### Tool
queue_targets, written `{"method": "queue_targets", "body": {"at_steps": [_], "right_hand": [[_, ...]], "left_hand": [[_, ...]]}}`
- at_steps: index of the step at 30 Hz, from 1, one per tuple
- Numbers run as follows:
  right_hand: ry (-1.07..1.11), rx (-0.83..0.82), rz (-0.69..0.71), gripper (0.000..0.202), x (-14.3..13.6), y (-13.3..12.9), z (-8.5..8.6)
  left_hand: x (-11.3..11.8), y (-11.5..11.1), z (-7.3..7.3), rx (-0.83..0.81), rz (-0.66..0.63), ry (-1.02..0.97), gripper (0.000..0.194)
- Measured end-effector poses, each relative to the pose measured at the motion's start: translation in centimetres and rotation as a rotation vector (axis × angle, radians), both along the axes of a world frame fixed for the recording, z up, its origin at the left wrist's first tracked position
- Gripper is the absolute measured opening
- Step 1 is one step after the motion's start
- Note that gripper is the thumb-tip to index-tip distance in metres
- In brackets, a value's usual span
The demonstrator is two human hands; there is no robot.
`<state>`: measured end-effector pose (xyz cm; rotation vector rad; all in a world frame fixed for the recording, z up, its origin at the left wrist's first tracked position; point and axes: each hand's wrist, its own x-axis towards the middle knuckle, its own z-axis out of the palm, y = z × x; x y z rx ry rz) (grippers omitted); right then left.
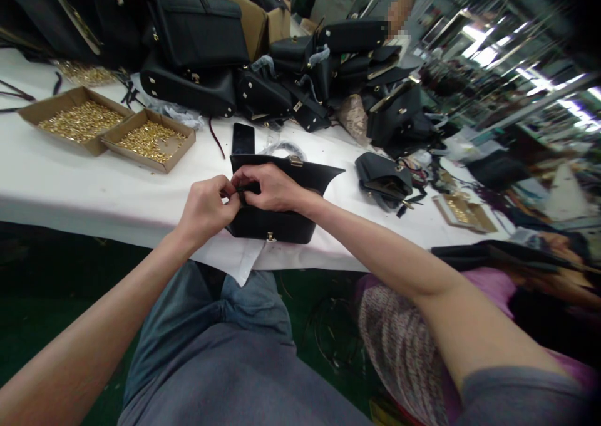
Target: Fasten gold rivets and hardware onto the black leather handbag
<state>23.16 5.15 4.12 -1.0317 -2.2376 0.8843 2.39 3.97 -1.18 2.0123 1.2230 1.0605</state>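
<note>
A black handbag (277, 225) with its flap raised lies in front of me at the table's near edge. It has a gold clasp on the front and a gold lock plate on the flap. At its left end, my left hand (211, 203) is closed in a pinch on the bag's side edge. My right hand (270, 188) reaches over the opening and pinches the same corner, its fingertips close to the left ones. The small dark part between the fingers is mostly hidden, and I cannot make out its kind.
Two cardboard trays (188, 150) of small gold metal fittings stand at left. A black phone (243, 139) lies behind the bag. Many black handbags (197, 31) are piled at the back. Another small bag (382, 175) sits to the right, where a co-worker (493, 282) sits.
</note>
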Motion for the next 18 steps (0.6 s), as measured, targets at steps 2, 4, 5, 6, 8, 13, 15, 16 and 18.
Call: {"method": "queue_targets", "body": {"at_steps": [2, 4, 5, 6, 8, 13, 15, 16, 18], "right_hand": [[0.004, -0.010, -0.030, 0.040, 0.1, 0.1, -0.1], [-0.011, -0.033, -0.037, 0.043, 0.2, 0.3, 0.0], [-0.018, -0.041, -0.033, 0.044, 0.3, 0.4, 0.1], [-0.022, -0.043, -0.030, 0.044, 0.4, 0.5, 0.2], [-0.023, -0.027, -0.032, 0.043, 0.5, 0.4, 0.5], [0.014, 0.029, -0.070, 0.035, 0.7, -0.1, 0.6], [0.042, 0.039, -0.079, 0.033, 0.7, -0.2, 0.6], [0.049, 0.047, -0.077, 0.033, 0.7, -0.3, 0.6], [0.044, 0.072, -0.077, 0.033, 0.7, -0.4, 0.7]], "left_hand": [[0.3, 0.1, 0.0, -0.059, 0.041, -0.051, 0.009], [0.4, 0.2, 0.1, -0.135, 0.080, -0.083, 0.013], [0.3, 0.2, 0.1, -0.180, 0.080, -0.099, 0.016], [0.1, 0.1, 0.2, -0.226, 0.062, -0.120, 0.019], [-0.3, -0.3, 0.4, -0.314, -0.006, -0.187, 0.027], [-0.9, -2.6, 1.5, -0.476, -0.111, -0.333, 0.042], [-0.6, -3.6, 1.9, -0.505, -0.129, -0.293, 0.046], [-0.5, -4.1, 2.1, -0.500, -0.116, -0.271, 0.050], [-0.1, -5.0, 2.3, -0.437, -0.045, -0.241, 0.063]]}}
